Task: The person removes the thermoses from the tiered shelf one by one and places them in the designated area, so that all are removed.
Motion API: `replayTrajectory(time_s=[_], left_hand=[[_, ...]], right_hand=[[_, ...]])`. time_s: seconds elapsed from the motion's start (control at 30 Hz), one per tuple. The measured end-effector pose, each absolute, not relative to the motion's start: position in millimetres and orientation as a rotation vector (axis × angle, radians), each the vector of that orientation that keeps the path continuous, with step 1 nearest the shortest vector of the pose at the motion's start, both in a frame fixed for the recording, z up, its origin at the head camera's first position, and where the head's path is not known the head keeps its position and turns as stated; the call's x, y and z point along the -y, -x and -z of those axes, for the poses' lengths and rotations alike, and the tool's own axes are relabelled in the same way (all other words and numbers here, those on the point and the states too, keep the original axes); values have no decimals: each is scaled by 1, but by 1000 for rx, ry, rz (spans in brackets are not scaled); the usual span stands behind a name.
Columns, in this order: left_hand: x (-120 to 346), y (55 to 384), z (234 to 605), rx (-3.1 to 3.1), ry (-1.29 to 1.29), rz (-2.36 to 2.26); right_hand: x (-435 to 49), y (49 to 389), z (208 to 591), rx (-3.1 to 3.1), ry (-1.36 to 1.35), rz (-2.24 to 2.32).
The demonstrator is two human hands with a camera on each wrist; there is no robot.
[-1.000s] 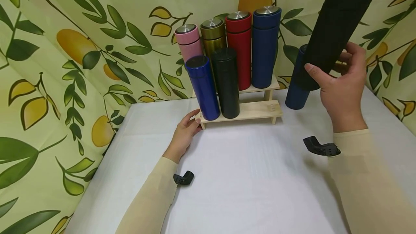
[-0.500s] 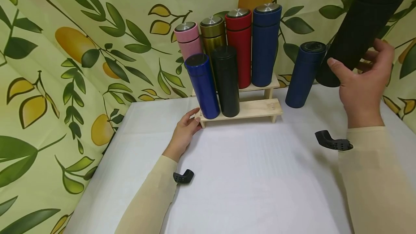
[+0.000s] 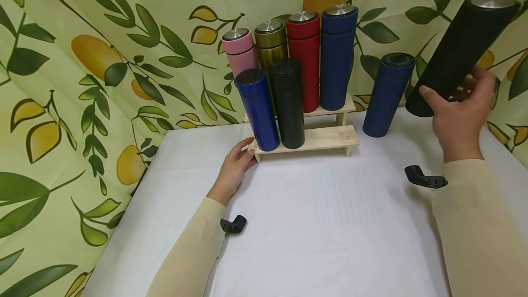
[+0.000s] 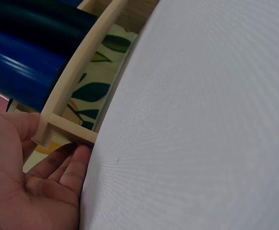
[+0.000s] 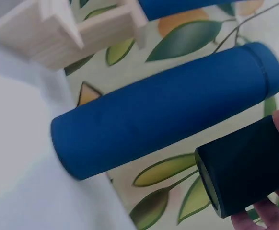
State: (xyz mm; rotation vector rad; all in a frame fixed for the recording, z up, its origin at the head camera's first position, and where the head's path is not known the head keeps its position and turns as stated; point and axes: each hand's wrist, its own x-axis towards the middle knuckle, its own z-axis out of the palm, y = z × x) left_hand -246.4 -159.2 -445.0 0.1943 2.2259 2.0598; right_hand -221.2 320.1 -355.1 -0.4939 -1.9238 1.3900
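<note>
My right hand grips a black thermos with a silver lid, tilted and raised above the table. Just left of it, a navy blue thermos stands on the cloth; in the right wrist view the black thermos hangs apart from it. My left hand holds the left end of a two-step wooden rack, thumb at the corner and fingers behind the leg. On the lower step stand a shiny blue thermos and a black thermos.
The upper step bears pink, gold, red and navy thermoses. A white cloth covers the table. Behind it hangs a leaf-patterned curtain.
My right hand has carried the black thermos to the right, away from the standing navy thermos, then slightly lowered it. The left hand stays at the rack.
</note>
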Motion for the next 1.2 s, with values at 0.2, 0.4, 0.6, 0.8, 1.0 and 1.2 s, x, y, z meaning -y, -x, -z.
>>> replayTrajectory(time_s=[0.2,0.4,0.6,0.8,1.0,1.2], left_hand=[[159,247,446,-2234,-195,-2055],[160,247,447,-2228,-200,-2063],[159,248,447,-2229,-204,-2061],[159,247,446,-2236,-207,-2058],[159,247,446,-2235,-206,-2063],[159,247,446,-2229,-209,-2060]], right_hand=[[-331,228,378,1992,462,-1444],[-336,232,398,2082,498,-1416],[-339,234,412,2112,540,-1440],[-342,238,425,2104,516,-1458],[-342,243,435,2118,477,-1459],[-339,244,439,2172,476,-1471]])
